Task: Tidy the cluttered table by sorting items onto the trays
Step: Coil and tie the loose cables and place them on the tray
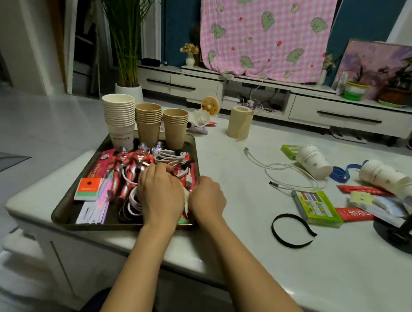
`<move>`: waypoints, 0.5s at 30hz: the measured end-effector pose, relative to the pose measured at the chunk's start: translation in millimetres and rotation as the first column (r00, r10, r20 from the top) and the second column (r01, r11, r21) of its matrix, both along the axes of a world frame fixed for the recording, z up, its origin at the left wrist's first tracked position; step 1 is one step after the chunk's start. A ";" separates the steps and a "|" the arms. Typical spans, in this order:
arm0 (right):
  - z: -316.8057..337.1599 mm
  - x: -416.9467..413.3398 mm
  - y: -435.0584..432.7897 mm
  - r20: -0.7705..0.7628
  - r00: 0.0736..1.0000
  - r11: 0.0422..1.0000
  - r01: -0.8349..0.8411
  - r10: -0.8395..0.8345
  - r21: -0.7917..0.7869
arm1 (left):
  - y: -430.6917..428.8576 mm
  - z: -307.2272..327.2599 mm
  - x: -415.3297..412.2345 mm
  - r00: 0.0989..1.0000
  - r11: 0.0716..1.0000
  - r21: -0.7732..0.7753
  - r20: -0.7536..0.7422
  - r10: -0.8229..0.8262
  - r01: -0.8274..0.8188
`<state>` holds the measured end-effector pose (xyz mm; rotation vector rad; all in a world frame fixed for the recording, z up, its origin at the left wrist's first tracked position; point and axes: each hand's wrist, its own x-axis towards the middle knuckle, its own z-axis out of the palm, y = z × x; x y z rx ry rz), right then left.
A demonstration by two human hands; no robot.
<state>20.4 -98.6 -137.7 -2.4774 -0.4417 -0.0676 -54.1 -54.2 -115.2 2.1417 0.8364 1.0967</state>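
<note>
A dark tray (60,210) sits on the left end of the white table (240,240). It holds three cup stacks (149,121), red action figures (129,169), cards and coiled white cables (134,202). My left hand (161,193) lies over the cables in the tray's right front, fingers curled into them. My right hand (208,198) is at the tray's right rim, fingers curled, and a white cable piece shows between the two hands. What lies under the palms is hidden.
On the table to the right lie a loose white cable (284,174), a black headband (292,231), a green box (316,207), tipped paper cups (312,161), red packets (354,215) and a black stand (406,231). A tape roll (240,122) stands at the back.
</note>
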 end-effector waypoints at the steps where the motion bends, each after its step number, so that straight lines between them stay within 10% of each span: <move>1: -1.2 0.1 0.7 0.007 1.000 1.000 0.005 -0.005 -0.005 | 5.1 -1.1 -4.6 1.000 1.000 -0.012 0.007 -0.013 0.013; 9: 4.1 22.3 -34.8 0.035 0.994 0.992 -0.102 0.100 0.077 | 21.2 -5.2 -28.3 0.997 0.996 0.024 -0.012 -0.081 0.081; 15: 10.6 92.4 -132.5 0.225 0.974 0.887 0.074 0.035 -0.456 | -39.0 17.9 -6.4 0.950 0.952 -0.091 0.136 -0.280 0.293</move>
